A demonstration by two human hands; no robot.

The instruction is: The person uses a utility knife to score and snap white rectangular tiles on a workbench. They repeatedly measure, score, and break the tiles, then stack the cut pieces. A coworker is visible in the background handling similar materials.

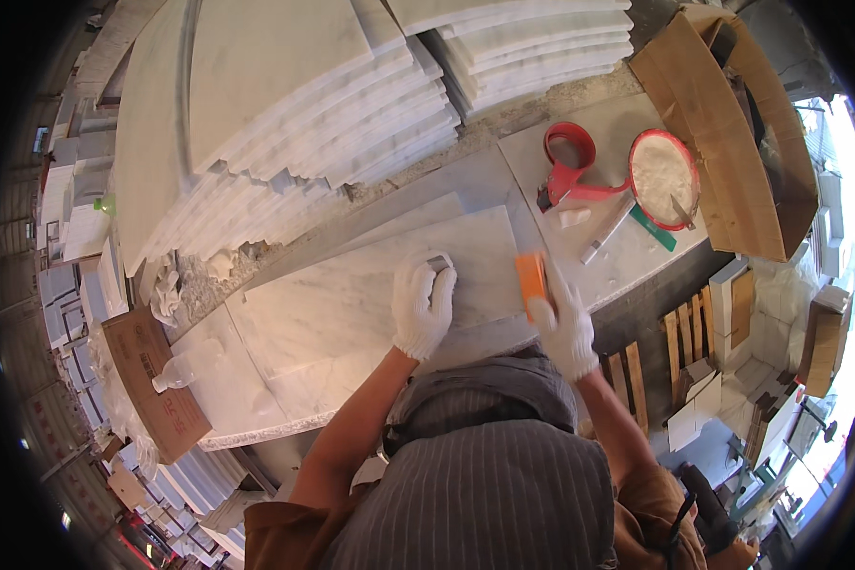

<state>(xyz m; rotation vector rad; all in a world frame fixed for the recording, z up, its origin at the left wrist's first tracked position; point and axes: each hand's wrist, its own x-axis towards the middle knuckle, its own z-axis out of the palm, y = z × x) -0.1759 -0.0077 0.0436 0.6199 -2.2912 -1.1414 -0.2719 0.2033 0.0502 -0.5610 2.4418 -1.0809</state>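
Note:
A flat white marble slab with grey veins (351, 294) lies in front of me on the work surface. Over its middle, my left hand (422, 309), in a white knit glove, has its fingers curled round a small grey-and-white piece (438, 261) whose kind I cannot make out. My right hand (567, 332), gloved the same way, grips an orange block (532, 282) near the slab's right end. Thumb and fingers are on the block's right side.
Marble slabs (285, 85) are stacked at the far side. To the right stand a red handled pot (560, 171), a red bowl of white paste (660, 171), a green scraper (653, 229) and a long cardboard box (731, 142). A clear bottle (174, 373) and brown carton (147, 380) lie left.

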